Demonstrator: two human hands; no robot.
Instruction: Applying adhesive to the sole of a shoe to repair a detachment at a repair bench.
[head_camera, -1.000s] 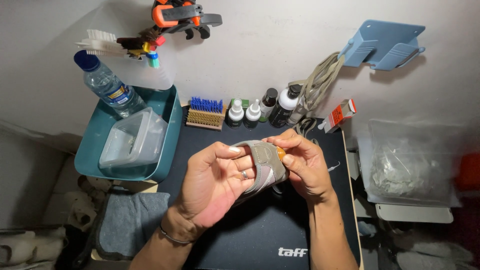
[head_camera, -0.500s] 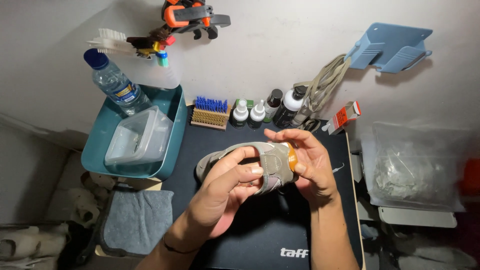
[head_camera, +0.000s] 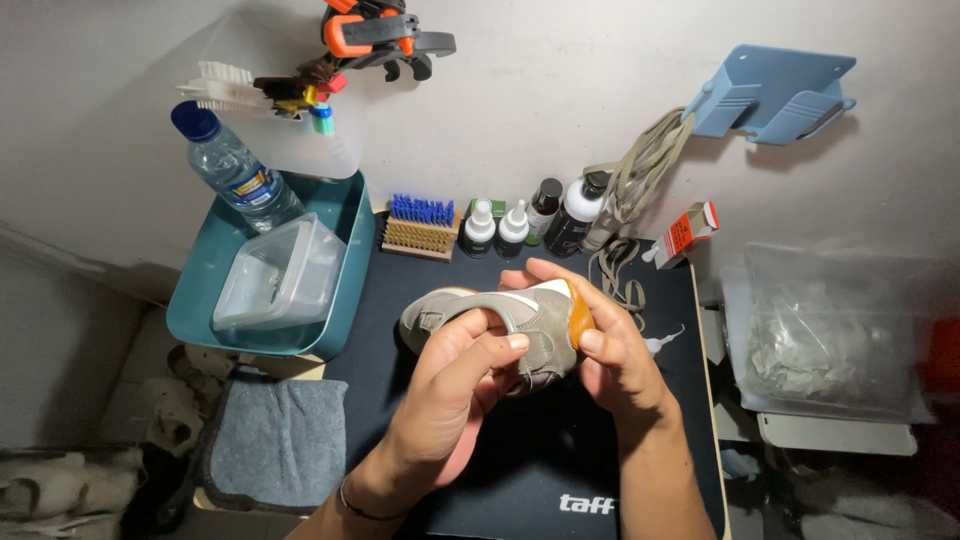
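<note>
Nearest the camera, above the dark mat (head_camera: 560, 450) that covers the desk (head_camera: 712, 400), the two hands hold one grey suede shoe (head_camera: 505, 325) in the air, lying on its side with its toe toward the left. The left hand (head_camera: 455, 385) is curled closed around the shoe's middle, thumb on the near side and fingertips (head_camera: 515, 342) pressed on the upper. The right hand (head_camera: 615, 345) is half closed around the heel end, where an orange patch (head_camera: 580, 312) shows, fingers spread over the back. Judged from this view, the shoe carries no laces; a loose beige lace (head_camera: 625, 275) lies on the mat beyond it and more hang from the wall, so unlacing appears done, while no brush or bottle is in hand and cleaning looks not yet begun. Compared with a second ago, the shoe has been turned from an end-on pose to a lengthwise one, showing its full side, and the hands have shifted slightly to the right. To the left lies a folded grey cloth (head_camera: 275, 435); farther off, a teal tray (head_camera: 345, 215) holds a clear tub (head_camera: 280, 275) and a water bottle (head_camera: 232, 170). Along the wall stand a blue-bristled brush (head_camera: 418, 228) and small bottles (head_camera: 530, 222).
</note>
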